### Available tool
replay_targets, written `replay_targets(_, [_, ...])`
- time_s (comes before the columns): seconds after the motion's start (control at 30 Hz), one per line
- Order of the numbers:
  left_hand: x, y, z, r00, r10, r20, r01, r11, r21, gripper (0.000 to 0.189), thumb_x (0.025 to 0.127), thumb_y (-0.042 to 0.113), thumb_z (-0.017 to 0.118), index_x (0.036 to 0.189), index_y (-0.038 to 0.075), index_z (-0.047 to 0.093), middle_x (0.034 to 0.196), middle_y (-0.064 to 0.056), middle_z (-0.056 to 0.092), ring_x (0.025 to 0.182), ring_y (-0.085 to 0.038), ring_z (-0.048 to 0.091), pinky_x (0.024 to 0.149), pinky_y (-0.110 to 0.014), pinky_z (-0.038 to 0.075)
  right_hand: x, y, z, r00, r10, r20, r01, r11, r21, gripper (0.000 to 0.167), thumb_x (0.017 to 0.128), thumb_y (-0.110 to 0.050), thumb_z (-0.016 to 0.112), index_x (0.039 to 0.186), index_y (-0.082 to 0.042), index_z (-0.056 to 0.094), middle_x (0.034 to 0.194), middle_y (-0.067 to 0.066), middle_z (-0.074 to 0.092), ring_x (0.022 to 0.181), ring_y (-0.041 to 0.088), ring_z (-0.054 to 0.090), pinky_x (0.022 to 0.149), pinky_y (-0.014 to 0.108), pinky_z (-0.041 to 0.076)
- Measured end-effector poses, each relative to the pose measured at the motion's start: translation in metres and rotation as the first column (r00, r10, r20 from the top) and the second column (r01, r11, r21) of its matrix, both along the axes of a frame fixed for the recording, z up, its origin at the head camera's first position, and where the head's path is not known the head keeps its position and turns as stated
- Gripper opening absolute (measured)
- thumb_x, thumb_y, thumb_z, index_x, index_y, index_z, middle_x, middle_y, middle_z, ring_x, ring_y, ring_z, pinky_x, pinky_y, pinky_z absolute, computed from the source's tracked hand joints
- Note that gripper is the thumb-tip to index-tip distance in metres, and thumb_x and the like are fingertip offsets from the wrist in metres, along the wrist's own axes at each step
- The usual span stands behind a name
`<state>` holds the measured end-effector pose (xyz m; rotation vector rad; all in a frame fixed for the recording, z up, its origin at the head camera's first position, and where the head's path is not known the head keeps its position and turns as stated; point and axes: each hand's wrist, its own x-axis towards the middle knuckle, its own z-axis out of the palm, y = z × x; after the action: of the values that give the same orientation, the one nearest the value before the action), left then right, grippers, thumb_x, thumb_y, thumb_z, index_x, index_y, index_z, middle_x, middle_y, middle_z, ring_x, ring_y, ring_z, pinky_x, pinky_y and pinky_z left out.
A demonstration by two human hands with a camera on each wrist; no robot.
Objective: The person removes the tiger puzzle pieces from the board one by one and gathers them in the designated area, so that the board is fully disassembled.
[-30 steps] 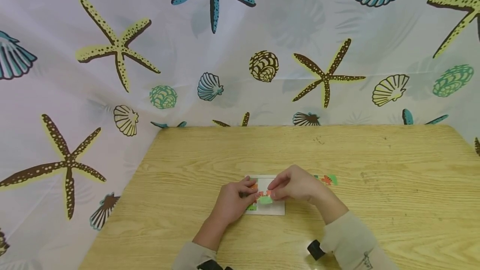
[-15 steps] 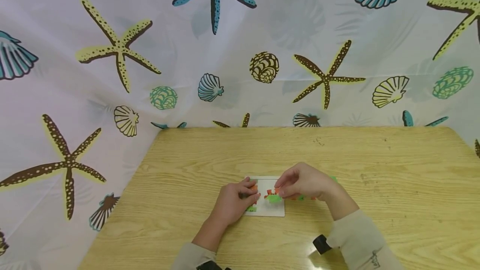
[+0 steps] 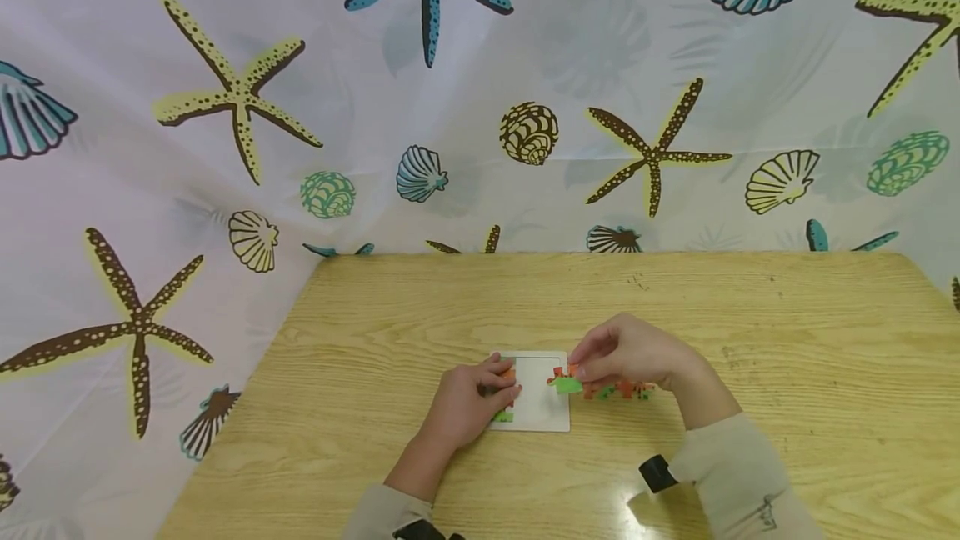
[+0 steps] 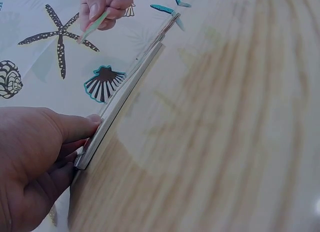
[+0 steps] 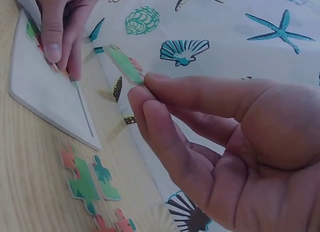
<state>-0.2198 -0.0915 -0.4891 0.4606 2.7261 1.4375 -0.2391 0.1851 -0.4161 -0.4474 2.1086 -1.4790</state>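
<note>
A white puzzle tray (image 3: 542,411) lies on the table, with green and orange puzzle pieces (image 3: 504,417) along its left side. My left hand (image 3: 467,407) rests on that side, thumb and fingers pressing on the tray and its pieces. Between thumb and fingertips, my right hand (image 3: 637,352) pinches a green and orange puzzle piece (image 5: 126,64), held tilted above the tray's right edge. In the right wrist view, loose pieces with knobs and notches, one green and orange piece (image 5: 84,184) among them, lie beside the tray. The right hand partly covers this group in the head view.
The wood-grain table (image 3: 375,315) meets a white curtain (image 3: 480,82) printed with starfish and shells at its back and left. Black wrist mounts (image 3: 657,473) stick out from the sleeves.
My right hand has moved right and a little away with the pinched piece, from over the tray's middle to its right edge. The left hand has stayed in place.
</note>
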Motion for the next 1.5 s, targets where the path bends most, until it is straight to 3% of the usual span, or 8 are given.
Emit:
replay_targets(0.17, [0.001,-0.001,-0.001,1.000,-0.002,0.010,0.002,1.000,0.000,0.014,0.093,0.013,0.080,0.101,0.001,0.083,0.132,-0.012,0.071,0.139,-0.033,0.054,0.113,-0.048,0.045,0.000,0.007,0.001,1.000,-0.009,-0.009,0.009,1.000,0.004,0.020,0.094,-0.004,0.075,0.109,0.009,0.074,0.097,0.011,0.076,0.084,0.020,0.075,0.082,0.040,0.064])
replay_targets(0.37, [0.000,-0.002,-0.001,1.000,-0.013,0.012,0.013,1.000,0.011,0.015,0.094,0.014,0.079,0.101,0.001,0.083,0.132,-0.013,0.070,0.140,-0.034,0.053,0.113,-0.048,0.046,0.001,0.015,0.004,0.999,-0.028,-0.022,0.028,1.000,-0.004,0.018,0.095,-0.001,0.073,0.107,0.011,0.072,0.094,0.010,0.076,0.078,0.015,0.072,0.078,0.035,0.064])
replay_targets(0.6, [0.000,-0.002,0.000,1.000,-0.016,0.013,0.015,1.000,0.013,0.015,0.093,0.013,0.080,0.101,0.001,0.083,0.133,-0.013,0.070,0.140,-0.033,0.053,0.112,-0.047,0.046,0.000,0.025,0.006,0.998,-0.052,-0.029,0.052,0.998,0.018,0.017,0.094,-0.003,0.074,0.105,0.011,0.071,0.089,0.008,0.075,0.077,0.017,0.071,0.077,0.037,0.064])
replay_targets(0.83, [0.000,-0.002,-0.001,1.000,-0.016,0.023,0.016,1.000,0.010,0.014,0.094,0.013,0.079,0.102,0.001,0.083,0.133,-0.012,0.070,0.141,-0.032,0.053,0.113,-0.046,0.046,0.001,0.038,0.006,0.999,0.000,-0.048,0.006,0.994,0.112,0.015,0.095,-0.003,0.073,0.105,0.009,0.072,0.092,0.009,0.076,0.080,0.017,0.072,0.076,0.035,0.064])
replay_targets(1.07, [0.000,-0.001,0.000,1.000,-0.016,0.007,0.016,1.000,0.014,0.015,0.094,0.014,0.079,0.101,0.001,0.083,0.132,-0.013,0.070,0.140,-0.034,0.053,0.112,-0.048,0.046,0.001,0.047,0.006,0.999,-0.002,-0.032,0.006,0.992,0.122,0.016,0.096,-0.001,0.073,0.107,0.010,0.071,0.092,0.008,0.075,0.081,0.018,0.072,0.078,0.035,0.064])
replay_targets(1.27, [0.000,-0.001,0.000,1.000,-0.027,0.001,0.027,0.999,0.022,0.015,0.094,0.014,0.079,0.100,0.001,0.083,0.132,-0.014,0.071,0.140,-0.035,0.053,0.111,-0.049,0.047,0.001,0.062,0.004,0.999,0.001,-0.040,0.006,0.982,0.191,0.016,0.095,-0.001,0.074,0.107,0.009,0.073,0.087,0.008,0.076,0.078,0.018,0.073,0.075,0.034,0.063])
replay_targets(1.5, [0.000,-0.002,0.001,1.000,-0.022,0.015,0.021,1.000,0.022,0.014,0.094,0.013,0.079,0.101,0.001,0.083,0.132,-0.014,0.070,0.140,-0.035,0.053,0.112,-0.049,0.046,0.002,0.073,0.004,0.999,-0.050,-0.022,0.054,0.972,0.228,0.013,0.095,-0.001,0.073,0.104,0.009,0.072,0.086,0.006,0.074,0.078,0.018,0.071,0.076,0.037,0.063])
